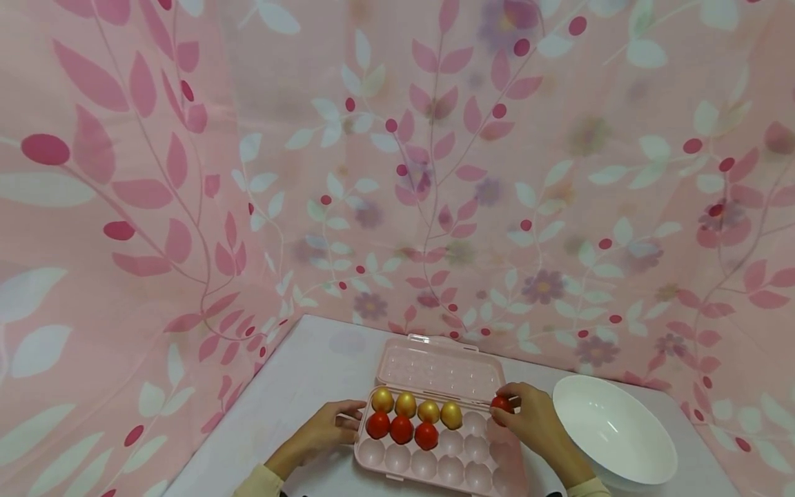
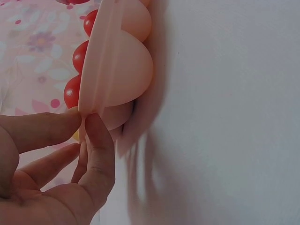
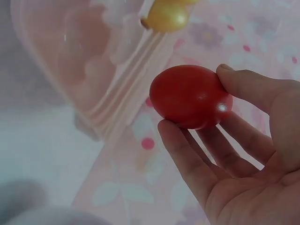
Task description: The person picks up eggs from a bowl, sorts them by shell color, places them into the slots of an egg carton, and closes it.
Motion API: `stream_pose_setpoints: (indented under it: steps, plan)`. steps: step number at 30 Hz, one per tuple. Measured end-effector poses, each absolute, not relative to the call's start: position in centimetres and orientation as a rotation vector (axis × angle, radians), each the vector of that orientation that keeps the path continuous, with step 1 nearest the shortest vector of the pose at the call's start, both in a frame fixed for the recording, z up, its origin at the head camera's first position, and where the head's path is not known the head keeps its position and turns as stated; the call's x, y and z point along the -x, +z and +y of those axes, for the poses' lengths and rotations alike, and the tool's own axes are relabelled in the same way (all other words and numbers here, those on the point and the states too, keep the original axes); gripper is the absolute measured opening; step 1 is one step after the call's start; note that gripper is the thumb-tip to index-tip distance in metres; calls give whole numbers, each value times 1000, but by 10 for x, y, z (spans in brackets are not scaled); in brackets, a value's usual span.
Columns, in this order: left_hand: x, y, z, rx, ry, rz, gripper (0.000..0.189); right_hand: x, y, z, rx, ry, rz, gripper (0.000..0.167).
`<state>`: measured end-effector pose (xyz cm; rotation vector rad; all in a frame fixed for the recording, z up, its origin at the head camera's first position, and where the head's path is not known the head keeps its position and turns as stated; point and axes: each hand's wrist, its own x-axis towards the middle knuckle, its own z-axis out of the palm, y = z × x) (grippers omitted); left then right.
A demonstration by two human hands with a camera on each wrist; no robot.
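Observation:
A pink plastic egg box (image 1: 424, 464) lies open, its lid (image 1: 441, 367) folded back. Several gold eggs (image 1: 428, 411) fill part of its far row, and three red eggs (image 1: 401, 429) sit in the row in front. At the box's left end, the left hand (image 1: 326, 431) pinches the rim between thumb and fingers; the left wrist view shows this hand (image 2: 70, 180) at the box edge (image 2: 96, 70). Over the box's right end the right hand (image 1: 539, 420) holds another red egg (image 3: 191, 97) by thumb and fingertips, apart from the cups.
A white oval bowl (image 1: 611, 431) stands right of the box, close beside the right forearm. The white table (image 1: 323, 355) meets pink leaf-and-flower patterned cloth (image 1: 435, 207) at the back and sides. Several cups (image 1: 477, 449) in the box's front and right part hold no egg.

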<state>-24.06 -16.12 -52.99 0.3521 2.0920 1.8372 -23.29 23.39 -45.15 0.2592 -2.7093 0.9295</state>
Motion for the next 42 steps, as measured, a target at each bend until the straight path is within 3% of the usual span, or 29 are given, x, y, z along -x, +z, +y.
stream_pose_setpoints:
  steps: [12, 20, 42]
  plan:
    - [243, -529, -162, -340, 1823, 2115, 62, 231, -470, 197, -456, 1207, -2770, 31]
    - [243, -531, -161, -342, 1817, 2118, 62, 227, -481, 177, -411, 1216, -2855, 33]
    - [241, -530, -161, -318, 1831, 2097, 62, 226, -501, 173, -441, 1339, -2864, 34]
